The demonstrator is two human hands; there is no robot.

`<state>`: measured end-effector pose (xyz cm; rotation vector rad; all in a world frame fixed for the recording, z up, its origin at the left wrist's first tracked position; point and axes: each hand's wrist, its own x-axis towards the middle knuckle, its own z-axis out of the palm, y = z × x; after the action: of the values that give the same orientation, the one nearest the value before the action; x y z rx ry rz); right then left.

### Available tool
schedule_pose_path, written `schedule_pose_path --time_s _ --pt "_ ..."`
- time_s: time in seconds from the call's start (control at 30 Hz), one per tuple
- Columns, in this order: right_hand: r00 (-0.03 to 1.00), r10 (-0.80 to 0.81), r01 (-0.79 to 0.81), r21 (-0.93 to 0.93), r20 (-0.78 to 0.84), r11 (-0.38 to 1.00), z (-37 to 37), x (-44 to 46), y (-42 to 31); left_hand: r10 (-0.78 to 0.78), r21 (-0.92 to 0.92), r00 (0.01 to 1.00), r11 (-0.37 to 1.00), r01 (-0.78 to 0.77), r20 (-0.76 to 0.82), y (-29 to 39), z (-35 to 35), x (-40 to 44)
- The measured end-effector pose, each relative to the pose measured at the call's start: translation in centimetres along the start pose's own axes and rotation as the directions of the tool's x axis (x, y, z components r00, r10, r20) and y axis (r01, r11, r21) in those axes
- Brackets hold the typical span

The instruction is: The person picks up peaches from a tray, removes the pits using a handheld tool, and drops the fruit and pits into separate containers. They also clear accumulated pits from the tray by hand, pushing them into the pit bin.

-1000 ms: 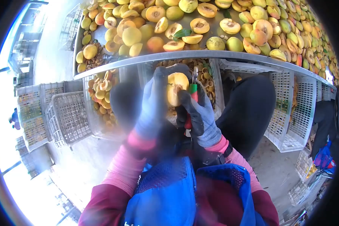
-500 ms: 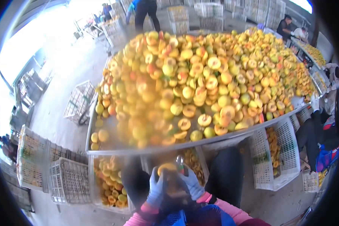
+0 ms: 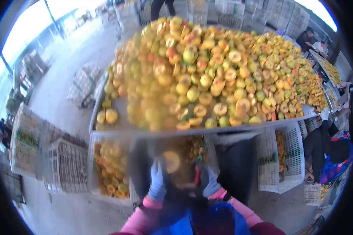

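Down between my knees, my left hand [image 3: 157, 182], in a pale blue glove, closes on a cut yellow peach half [image 3: 171, 161] by its edge. The peach is blurred, its round face turned up. My right hand [image 3: 210, 183], gloved alike, is wrapped round a red-handled tool [image 3: 197, 174] a short way to the right of the peach. The tool's working end is smeared, so its exact kind is unclear. Just beyond both hands, a metal-rimmed table [image 3: 227, 130] bears a big heap of halved peaches [image 3: 208, 78], some with pits showing.
Under the table's near edge, a crate of peaches [image 3: 110, 168] stands left of my legs. A white crate [image 3: 292, 156] is to the right. More crates [image 3: 66, 164] stand at far left. A co-worker's gloved hand [image 3: 324, 114] touches the table's right corner. Other people work farther back.
The view has tipped down, so the table sits higher in frame. My hands are slightly farther apart, and the red handle in my right hand shows more clearly. The peach stays with my left hand.
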<state>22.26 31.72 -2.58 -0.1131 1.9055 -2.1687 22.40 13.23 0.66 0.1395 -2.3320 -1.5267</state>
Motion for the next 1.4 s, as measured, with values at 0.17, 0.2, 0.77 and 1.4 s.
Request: schedule_pose_path --time_s 0.17,0.2,0.77,1.4 --pt "0.965 0.26 -0.26 -0.004 -0.027 0.966 1.8 -1.3 -1.2 -0.274 -0.346 0.948 0.884 0.315 0.161 0.8 -0.5 -0.5" --pt "0.996 0.083 -0.085 -0.09 -0.035 0.992 3.3 -0.7 -1.3 -0.211 -0.292 0.961 0.921 0.257 0.178 -0.1 -0.3 -0.7" --pt "0.981 -0.192 0.182 -0.56 0.041 0.808 2.5 -0.1 -4.2 0.068 0.131 0.997 0.989 -0.072 0.033 0.5 4.1 -0.9" --pt "0.922 0.378 -0.381 0.014 0.086 0.924 1.7 -0.6 -3.8 -0.256 -0.098 0.894 0.945 0.311 0.368 0.3 2.5 1.5"
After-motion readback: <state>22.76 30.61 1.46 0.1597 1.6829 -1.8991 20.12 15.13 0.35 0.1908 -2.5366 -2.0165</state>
